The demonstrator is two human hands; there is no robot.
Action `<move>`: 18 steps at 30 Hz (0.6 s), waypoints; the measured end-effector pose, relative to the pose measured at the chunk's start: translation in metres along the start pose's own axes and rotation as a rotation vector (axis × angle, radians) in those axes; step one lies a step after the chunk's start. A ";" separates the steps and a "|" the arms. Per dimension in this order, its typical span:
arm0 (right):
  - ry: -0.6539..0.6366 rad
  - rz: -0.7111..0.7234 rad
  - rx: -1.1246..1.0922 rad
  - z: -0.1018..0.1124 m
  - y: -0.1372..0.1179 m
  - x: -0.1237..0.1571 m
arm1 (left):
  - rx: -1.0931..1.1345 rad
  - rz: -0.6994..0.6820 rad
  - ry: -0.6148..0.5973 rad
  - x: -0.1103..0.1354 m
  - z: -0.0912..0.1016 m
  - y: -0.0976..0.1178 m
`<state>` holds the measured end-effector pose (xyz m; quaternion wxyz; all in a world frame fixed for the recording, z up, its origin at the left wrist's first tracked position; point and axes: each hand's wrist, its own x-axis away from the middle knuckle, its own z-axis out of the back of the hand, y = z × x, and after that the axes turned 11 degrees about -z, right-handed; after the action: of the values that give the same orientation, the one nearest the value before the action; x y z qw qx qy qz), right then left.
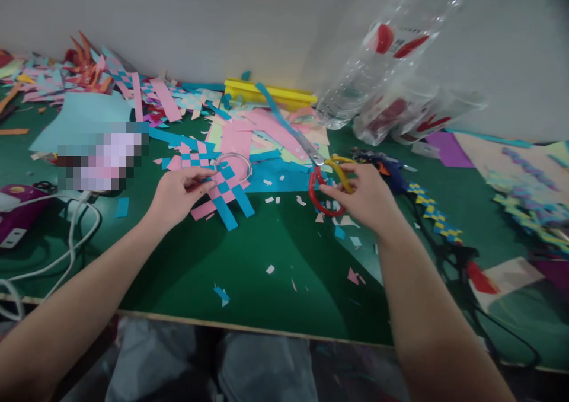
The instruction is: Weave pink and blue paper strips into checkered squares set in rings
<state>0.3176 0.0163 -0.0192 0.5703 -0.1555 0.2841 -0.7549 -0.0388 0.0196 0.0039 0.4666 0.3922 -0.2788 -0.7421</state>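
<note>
My left hand (pixel 178 194) pinches the edge of a woven mat of pink and blue paper strips (pixel 224 191), which lies on the green table (pixel 267 283). A clear plastic ring (pixel 233 165) rests on the mat's far end. My right hand (pixel 362 197) closes round the red and yellow handles of a pair of scissors (pixel 326 182). The blades point away and to the left, over a heap of pink, blue and yellow paper (pixel 267 141).
Paper scraps litter the table. Clear plastic bottles (pixel 391 76) lean against the wall at the back right. A yellow strip (pixel 271 93) lies by the wall. A purple device (pixel 18 212) with white cables sits at the left. A glue gun (pixel 391 174) and woven pieces (pixel 438 218) lie to the right.
</note>
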 end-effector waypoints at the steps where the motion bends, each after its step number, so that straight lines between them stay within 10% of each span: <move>1: -0.011 -0.021 -0.062 0.000 -0.002 0.001 | -0.026 -0.003 0.003 0.000 0.001 0.002; 8: 0.141 0.135 0.108 0.005 -0.032 0.019 | -0.208 -0.086 0.060 -0.001 0.005 0.004; 18: -0.302 0.451 0.312 0.007 -0.041 0.030 | -0.300 -0.275 0.154 0.000 0.001 0.006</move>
<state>0.2806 -0.0062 0.0082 0.7761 -0.1095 0.1039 -0.6123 -0.0366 0.0168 0.0093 0.4342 0.4080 -0.0727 -0.7998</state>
